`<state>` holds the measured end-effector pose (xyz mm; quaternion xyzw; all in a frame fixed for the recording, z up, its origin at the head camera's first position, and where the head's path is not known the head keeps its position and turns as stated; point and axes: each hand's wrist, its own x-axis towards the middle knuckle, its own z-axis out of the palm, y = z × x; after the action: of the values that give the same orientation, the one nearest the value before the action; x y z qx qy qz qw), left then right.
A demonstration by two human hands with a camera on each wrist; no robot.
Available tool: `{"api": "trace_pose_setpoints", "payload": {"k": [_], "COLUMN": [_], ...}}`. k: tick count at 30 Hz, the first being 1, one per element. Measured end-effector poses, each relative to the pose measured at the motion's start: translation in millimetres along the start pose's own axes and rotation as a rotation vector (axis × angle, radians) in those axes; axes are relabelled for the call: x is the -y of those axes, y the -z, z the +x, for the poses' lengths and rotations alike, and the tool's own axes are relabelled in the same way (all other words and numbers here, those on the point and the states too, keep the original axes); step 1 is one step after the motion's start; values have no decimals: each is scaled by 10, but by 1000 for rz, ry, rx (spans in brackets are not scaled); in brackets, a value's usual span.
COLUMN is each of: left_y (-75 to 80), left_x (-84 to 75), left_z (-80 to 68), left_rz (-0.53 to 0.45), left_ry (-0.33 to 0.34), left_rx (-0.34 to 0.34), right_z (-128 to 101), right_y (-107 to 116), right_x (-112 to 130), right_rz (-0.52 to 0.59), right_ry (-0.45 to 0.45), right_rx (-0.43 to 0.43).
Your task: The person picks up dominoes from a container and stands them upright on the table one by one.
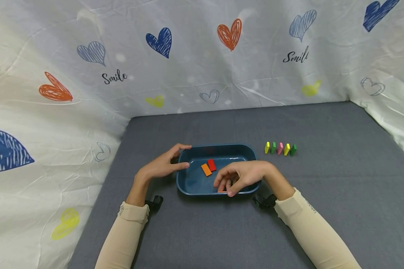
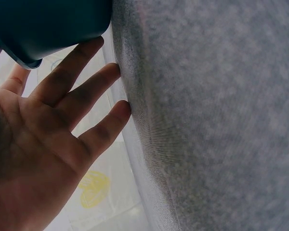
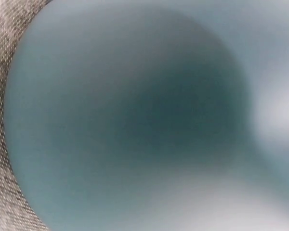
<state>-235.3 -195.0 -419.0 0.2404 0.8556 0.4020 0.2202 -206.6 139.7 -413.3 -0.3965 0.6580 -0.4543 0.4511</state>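
A blue tray [image 1: 219,192] stands on the grey cloth. My left hand [image 1: 163,162] holds its left end, with the thumb over the rim and the index finger at the far left corner. In the left wrist view, the other fingers [image 2: 86,94] spread outside, one fingertip against the tray wall [image 2: 62,24]. Inside the tray lie an orange domino [image 1: 206,170] and a red domino [image 1: 211,164]. My right hand [image 1: 244,175] reaches down by the near wall and pinches another orange domino [image 1: 223,192], mostly hidden by the fingers. The right wrist view is filled by the blurred tray [image 3: 111,96].
Behind the tray to the right, several dominoes stand upright in a spaced row: yellow [image 1: 267,147], green [image 1: 273,148], pink [image 1: 280,148], then yellow and green again. A white sheet [image 1: 188,74] printed with hearts hangs along the back and left of the grey cloth [image 1: 340,168].
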Motion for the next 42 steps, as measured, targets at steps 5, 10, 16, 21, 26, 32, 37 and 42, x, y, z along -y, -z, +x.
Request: {"api": "trace_pose_setpoints", "payload": {"k": [5,10,16,21,26,32,37,42], "left_y": [-6,-7,-4,-2,1,0,0,0], "left_x": [-2,-6,-12,-10,4,9,5,8], "left_z": [-5,-4,-3,0,0,-1,-7,-8], "left_rz": [10,9,8,11,8,15,13,14], "left_ry": [0,5,1,-4,-7,-2,0,-9], "left_rx": [-4,-3,0,-3,-2,-3,-5,-4], "right_z": [5,11,14,6,5,-24,-139,-327], "right_y": [1,-2,-2,5,5,8,63,159], "right_x": [-7,-10,-16,-16,-32,-20,46,105], "right_rz": [44,99,134,131,112,70,38,16], "right_ry": [35,31,14,-1,52,125,164,192], "right_rx": [-19,-48,-62,-64,-43,-42,-85,-168]}}
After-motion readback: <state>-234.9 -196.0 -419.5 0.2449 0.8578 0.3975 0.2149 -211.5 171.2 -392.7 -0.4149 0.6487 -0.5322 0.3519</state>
